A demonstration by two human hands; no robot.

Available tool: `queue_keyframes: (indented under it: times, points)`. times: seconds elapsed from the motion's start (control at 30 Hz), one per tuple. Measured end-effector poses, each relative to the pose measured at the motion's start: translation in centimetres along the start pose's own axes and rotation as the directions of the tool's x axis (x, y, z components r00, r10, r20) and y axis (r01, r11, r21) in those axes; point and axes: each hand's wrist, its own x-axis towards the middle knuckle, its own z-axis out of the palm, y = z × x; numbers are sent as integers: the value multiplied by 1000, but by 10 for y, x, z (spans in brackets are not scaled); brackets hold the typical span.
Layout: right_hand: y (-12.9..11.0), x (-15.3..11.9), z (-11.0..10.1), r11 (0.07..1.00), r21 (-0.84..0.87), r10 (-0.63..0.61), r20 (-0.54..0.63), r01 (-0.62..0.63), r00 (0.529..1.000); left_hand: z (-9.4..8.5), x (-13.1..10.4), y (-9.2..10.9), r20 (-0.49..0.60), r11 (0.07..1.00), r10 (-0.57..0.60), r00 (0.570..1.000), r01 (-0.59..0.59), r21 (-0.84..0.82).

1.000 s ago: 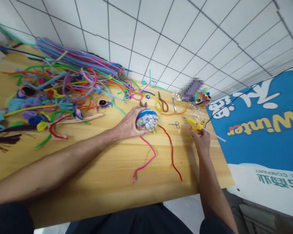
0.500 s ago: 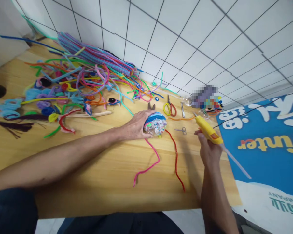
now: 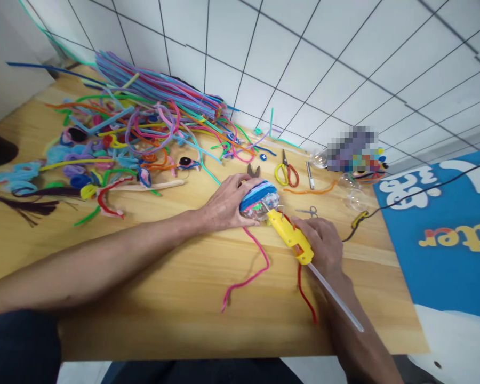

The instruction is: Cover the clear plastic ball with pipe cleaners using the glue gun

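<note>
My left hand is wrapped round a clear ball, partly covered with blue pipe cleaner bands and filled with small colourful bits. My right hand grips a yellow hot glue gun, a clear glue stick poking from its back. The gun's nozzle points at the ball's right side; whether it touches I cannot tell. From below the ball a pink pipe cleaner runs along the table. A red pipe cleaner lies partly hidden behind the gun and right hand.
Loose pipe cleaners and a long bundle cover the wooden table's left back. Behind the ball lie pliers, yellow-red scissors, a pen and small scissors. Clear balls and a cable are at the right.
My right hand has brought the glue gun leftward to the ball, its nozzle now at the ball's side. My left hand keeps hold of the ball. The view has shifted slightly.
</note>
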Motion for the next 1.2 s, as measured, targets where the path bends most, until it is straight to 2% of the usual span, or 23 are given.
queue_keyframes:
  times: [0.23, 0.37, 0.57, 0.73, 1.0, 1.1, 1.13, 1.2]
  points:
    - [-13, 10, -2, 990, -60, -128, -60, 124, 990, 3, -2, -2, -2, 999, 53, 999, -53, -2]
    - [-17, 11, 0, 990, -68, -125, -64, 120, 990, 4, -3, -3, -6, 997, 73, 997, -72, 16]
    - [-17, 11, -9, 981, -137, -143, -27, 138, 989, 4, -2, -7, -12, 991, 122, 992, -121, 59]
    - [-16, 12, -14, 983, -141, -118, 3, 117, 993, 3, 1, -9, 12, 991, 128, 992, -129, 43]
    - [-19, 15, -15, 979, -125, -162, -6, 160, 987, 1, 1, -4, -25, 991, 116, 993, -114, 71]
    - [-12, 11, -14, 992, -85, -98, -50, 94, 994, 0, 1, -3, -28, 993, 102, 994, -100, 63]
    - [-7, 9, -14, 997, -71, -38, -60, 34, 997, 0, 1, -2, -27, 994, 97, 995, -95, 62]
    - [6, 6, -14, 985, -35, 166, -63, -168, 984, -1, 1, -2, -22, 994, 89, 996, -87, 64]
